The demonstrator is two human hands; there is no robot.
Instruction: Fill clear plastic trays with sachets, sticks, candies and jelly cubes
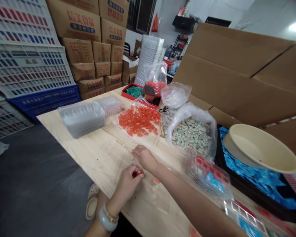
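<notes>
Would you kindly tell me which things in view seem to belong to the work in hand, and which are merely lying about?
Likely in use:
- red item in the left hand
- spread orange-red pieces
- perhaps the bagged patterned packets

Apparently just lying about:
- stacked cardboard boxes
- plastic crates

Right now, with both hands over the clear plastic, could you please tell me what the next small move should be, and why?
I would probably lower the red piece onto the clear plastic: the left hand holds it just above, and the right hand is close by, low over the same plastic.
</notes>
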